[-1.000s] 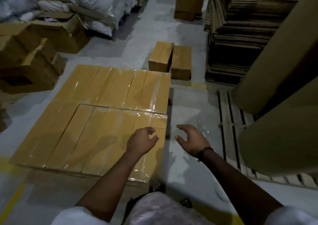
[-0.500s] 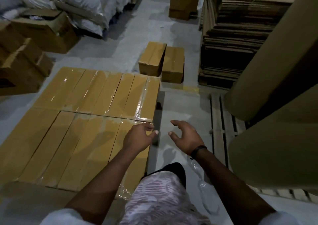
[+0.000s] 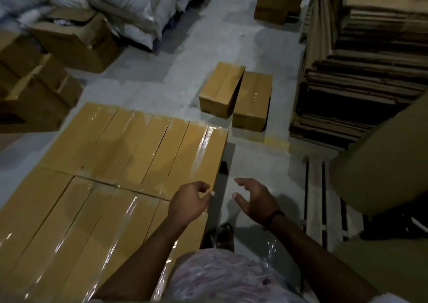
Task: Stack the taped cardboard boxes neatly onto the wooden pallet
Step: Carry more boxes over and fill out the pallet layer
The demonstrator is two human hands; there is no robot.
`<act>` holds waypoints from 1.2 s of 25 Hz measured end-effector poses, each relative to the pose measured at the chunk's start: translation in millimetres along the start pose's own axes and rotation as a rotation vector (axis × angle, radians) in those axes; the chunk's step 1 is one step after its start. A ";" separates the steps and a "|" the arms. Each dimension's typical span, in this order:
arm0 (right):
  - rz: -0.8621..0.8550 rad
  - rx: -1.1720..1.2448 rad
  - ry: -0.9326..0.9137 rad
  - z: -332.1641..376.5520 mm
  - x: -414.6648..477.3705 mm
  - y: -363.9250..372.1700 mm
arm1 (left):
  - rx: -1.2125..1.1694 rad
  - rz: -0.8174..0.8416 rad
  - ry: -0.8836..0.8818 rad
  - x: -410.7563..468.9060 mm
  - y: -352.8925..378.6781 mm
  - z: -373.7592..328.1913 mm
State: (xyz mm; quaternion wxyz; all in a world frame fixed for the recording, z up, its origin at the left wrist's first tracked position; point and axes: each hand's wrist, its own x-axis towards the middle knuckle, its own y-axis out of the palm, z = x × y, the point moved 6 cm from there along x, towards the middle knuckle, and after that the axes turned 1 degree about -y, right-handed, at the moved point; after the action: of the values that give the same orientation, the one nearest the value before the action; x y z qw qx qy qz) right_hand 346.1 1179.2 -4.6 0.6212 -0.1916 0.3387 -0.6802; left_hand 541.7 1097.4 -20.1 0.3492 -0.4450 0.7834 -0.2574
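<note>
Head view shows left hand and right hand half-curled, empty.

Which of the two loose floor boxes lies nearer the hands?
The right box: its near end comes closer to the right hand than its neighbour does.

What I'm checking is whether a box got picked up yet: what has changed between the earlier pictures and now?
The person has stepped forward alongside the stacked boxes, so the two loose boxes on the floor appear nearer. Nothing was taken hold of or let go: the left hand and right hand stay out in front, empty, fingers loosely curled. Neither set of boxes has moved.
</note>
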 end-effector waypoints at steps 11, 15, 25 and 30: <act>-0.070 0.125 0.147 -89.0 237.2 -119.2 | 0.014 0.068 0.034 236.2 8.0 -112.6; -0.013 0.133 0.087 -120.8 344.1 -168.3 | 0.000 0.020 0.011 331.6 7.4 -151.9; 0.179 0.036 0.038 -154.2 569.8 -272.0 | -0.210 -0.153 -0.175 533.6 -20.9 -239.0; 0.220 0.062 0.073 -173.0 673.4 -273.2 | -0.234 -0.096 -0.233 636.5 -26.0 -238.9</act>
State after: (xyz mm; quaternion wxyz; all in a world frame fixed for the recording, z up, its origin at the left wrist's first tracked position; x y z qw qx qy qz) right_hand -71.5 561.0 -42.2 0.6849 -0.1092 0.3587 -0.6247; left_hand 140.5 549.1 -55.0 0.3709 -0.5464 0.7400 -0.1276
